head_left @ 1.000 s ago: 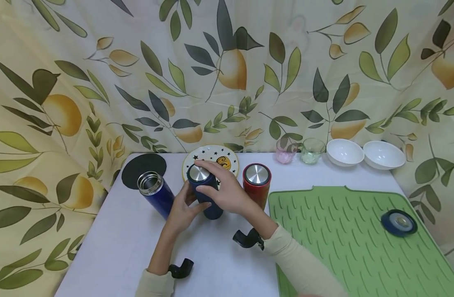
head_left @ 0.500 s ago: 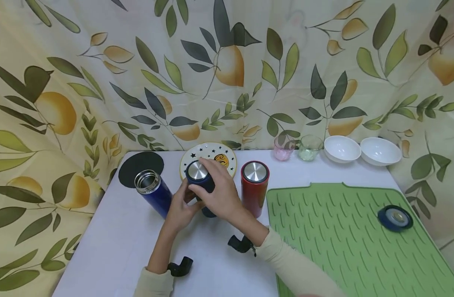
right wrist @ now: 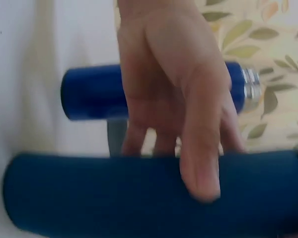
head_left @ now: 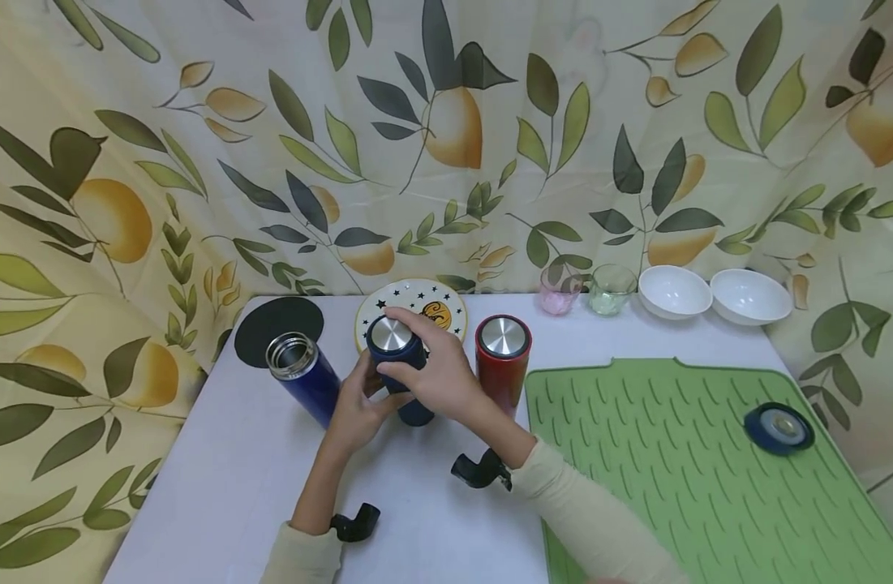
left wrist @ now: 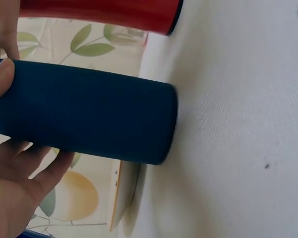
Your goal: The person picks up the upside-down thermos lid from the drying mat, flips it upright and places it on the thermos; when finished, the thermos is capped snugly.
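Sleeves (head_left: 300, 556) pale, at the near edge, a black fitting at each wrist. White table (head_left: 410, 511) beneath.

Left hand (head_left: 354, 414) gripped the dark flask (left wrist: 99, 109) round its body, on the upper half: thumb across the near side, fingers curled behind. Right hand (head_left: 442, 377) held the same flask at its top end, index finger at the rim of the steel-topped lid (head_left: 392, 334), thumb on the side just below.

Dark flask stood upright or nearly so, long axis vertical, lid up, base down at the table; whether the base touched could not be told. It sat between the two hands, lidded end within the right grip, lower body bare below the left.

Beside the left hand, on its outer side: open flask (head_left: 315, 393), blue, upright, mouth uncovered. Past the right hand: red flask (head_left: 500, 369), upright, steel top. To the right, green mat (head_left: 636, 470), ridged, with a blue loose lid (head_left: 779, 428) on it.

Farther back, left to right: black disc (head_left: 271, 328), starry plate (head_left: 388, 302), pink cup (head_left: 558, 296), green cup (head_left: 611, 294), two white bowls (head_left: 675, 294). Fruit-and-leaf curtain (head_left: 285, 49) behind all.
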`<action>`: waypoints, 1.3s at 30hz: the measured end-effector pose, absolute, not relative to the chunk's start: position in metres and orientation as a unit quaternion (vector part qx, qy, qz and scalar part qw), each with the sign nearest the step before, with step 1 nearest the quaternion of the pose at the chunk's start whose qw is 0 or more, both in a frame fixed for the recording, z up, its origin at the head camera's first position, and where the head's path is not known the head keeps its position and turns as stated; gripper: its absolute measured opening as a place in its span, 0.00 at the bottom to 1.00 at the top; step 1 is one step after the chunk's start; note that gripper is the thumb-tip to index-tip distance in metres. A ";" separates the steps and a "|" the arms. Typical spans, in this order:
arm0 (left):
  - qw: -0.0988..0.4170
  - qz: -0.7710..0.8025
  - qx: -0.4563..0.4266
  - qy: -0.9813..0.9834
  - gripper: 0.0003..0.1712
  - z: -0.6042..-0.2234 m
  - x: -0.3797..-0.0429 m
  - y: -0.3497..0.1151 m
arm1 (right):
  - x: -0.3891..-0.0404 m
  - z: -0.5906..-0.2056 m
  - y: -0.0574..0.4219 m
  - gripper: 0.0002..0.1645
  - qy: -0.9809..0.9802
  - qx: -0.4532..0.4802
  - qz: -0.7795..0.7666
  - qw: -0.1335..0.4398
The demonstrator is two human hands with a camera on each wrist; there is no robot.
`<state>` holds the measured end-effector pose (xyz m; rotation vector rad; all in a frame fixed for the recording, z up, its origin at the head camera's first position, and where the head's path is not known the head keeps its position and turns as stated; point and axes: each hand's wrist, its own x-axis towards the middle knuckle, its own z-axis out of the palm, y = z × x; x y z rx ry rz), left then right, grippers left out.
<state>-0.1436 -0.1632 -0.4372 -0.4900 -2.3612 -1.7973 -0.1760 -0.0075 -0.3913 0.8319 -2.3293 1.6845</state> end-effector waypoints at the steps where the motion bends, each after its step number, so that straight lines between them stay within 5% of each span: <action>1: 0.072 -0.596 -0.160 -0.783 0.41 -0.438 -0.144 -0.163 | -0.174 -0.392 -0.011 0.39 -0.782 0.264 0.556 0.099; 6: 0.095 -0.595 -0.148 -0.784 0.39 -0.439 -0.143 -0.160 | -0.164 -0.400 -0.029 0.39 -0.805 0.205 0.504 0.235; 9: 0.094 -0.595 -0.143 -0.786 0.40 -0.440 -0.142 -0.162 | -0.160 -0.402 -0.032 0.39 -0.811 0.197 0.491 0.250; 17: 0.050 -0.598 -0.166 -0.783 0.43 -0.441 -0.143 -0.167 | -0.183 -0.391 -0.005 0.37 -0.746 0.290 0.599 -0.030; 20: 0.041 -0.600 -0.168 -0.781 0.41 -0.441 -0.145 -0.167 | -0.188 -0.390 0.000 0.36 -0.736 0.297 0.603 -0.073; 28: 0.048 -0.602 -0.165 -0.779 0.42 -0.446 -0.145 -0.167 | -0.174 -0.393 -0.009 0.35 -0.751 0.279 0.598 0.031; 36: 0.095 -0.582 -0.160 -0.792 0.39 -0.437 -0.141 -0.165 | -0.158 -0.402 -0.039 0.37 -0.785 0.179 0.554 0.214; 39: 0.087 -0.582 -0.163 -0.792 0.39 -0.437 -0.141 -0.167 | -0.156 -0.402 -0.039 0.37 -0.784 0.183 0.560 0.197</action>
